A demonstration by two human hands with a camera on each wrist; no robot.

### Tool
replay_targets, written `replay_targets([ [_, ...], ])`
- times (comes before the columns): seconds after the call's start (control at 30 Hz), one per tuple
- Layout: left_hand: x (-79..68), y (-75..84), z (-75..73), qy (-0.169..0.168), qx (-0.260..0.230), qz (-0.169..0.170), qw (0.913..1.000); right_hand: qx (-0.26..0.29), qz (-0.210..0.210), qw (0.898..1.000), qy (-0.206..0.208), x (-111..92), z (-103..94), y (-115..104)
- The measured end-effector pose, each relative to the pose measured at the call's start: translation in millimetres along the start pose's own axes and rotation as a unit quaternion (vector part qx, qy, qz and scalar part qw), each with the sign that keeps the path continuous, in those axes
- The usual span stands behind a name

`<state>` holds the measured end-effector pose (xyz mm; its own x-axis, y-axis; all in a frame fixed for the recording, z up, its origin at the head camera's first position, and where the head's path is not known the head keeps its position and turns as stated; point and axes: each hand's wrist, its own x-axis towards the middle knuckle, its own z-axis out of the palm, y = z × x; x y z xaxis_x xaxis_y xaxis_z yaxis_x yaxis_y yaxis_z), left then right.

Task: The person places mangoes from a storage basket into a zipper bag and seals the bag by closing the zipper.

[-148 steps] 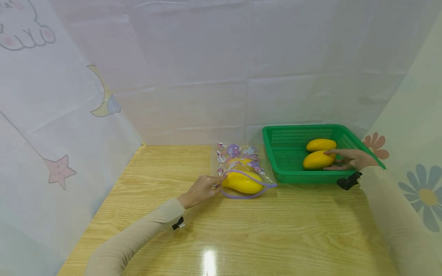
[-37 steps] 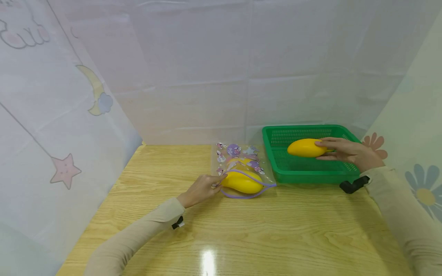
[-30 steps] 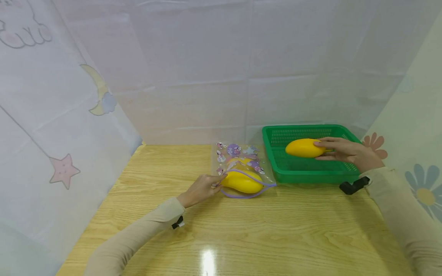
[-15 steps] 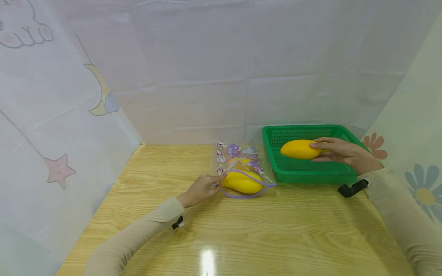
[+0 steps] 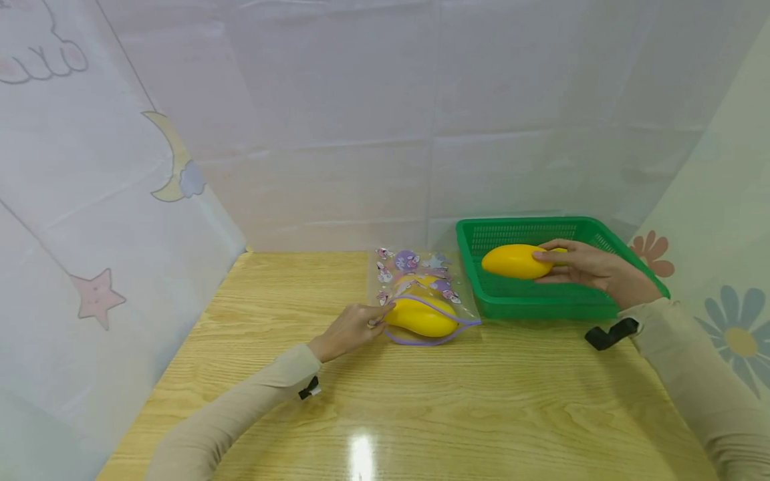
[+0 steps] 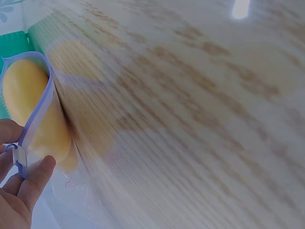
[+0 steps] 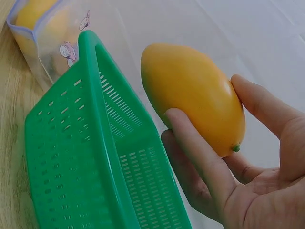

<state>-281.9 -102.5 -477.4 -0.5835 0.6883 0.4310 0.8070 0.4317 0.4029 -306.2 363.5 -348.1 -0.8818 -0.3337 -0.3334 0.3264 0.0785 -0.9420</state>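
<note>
My left hand (image 5: pixel 351 331) pinches the left corner of a clear zip bag (image 5: pixel 385 272) with purple edging and cartoon prints. A yellow mango (image 5: pixel 428 319) lies in the bag's parted mouth, and more yellow shows through the film behind it. In the left wrist view, thumb and fingers (image 6: pixel 35 183) hold the edge beside the mango (image 6: pixel 28 90). My right hand (image 5: pixel 592 270) grips another mango (image 5: pixel 511 260) over the green basket (image 5: pixel 541 308). The right wrist view shows this mango (image 7: pixel 190 93) between thumb and fingers, stem end towards the palm, above the basket rim (image 7: pixel 102 119).
The basket stands right of the bag, near the back curtain (image 5: pixel 337 133). Wooden tabletop (image 5: pixel 421 414) extends in front of both. Printed cloth walls (image 5: pixel 90 220) close off the left and right sides.
My right hand has lifted a mango from the basket and brought it slightly left. The second mango seen in the basket earlier does not show now. The left hand and bag have stayed put.
</note>
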Motion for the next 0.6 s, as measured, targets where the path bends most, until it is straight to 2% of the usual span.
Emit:
replay_targets([
  [0.33,1.4,-2.1,0.6,0.015,-0.014,0.010,0.9997,-0.021,-0.011,1.000,-0.002,-2.3,7.9,0.9],
  [0.6,2.2,-0.6,-0.3,0.009,-0.014,0.001,0.9999,-0.001,-0.020,1.000,-0.011,-2.9,14.5,1.8],
])
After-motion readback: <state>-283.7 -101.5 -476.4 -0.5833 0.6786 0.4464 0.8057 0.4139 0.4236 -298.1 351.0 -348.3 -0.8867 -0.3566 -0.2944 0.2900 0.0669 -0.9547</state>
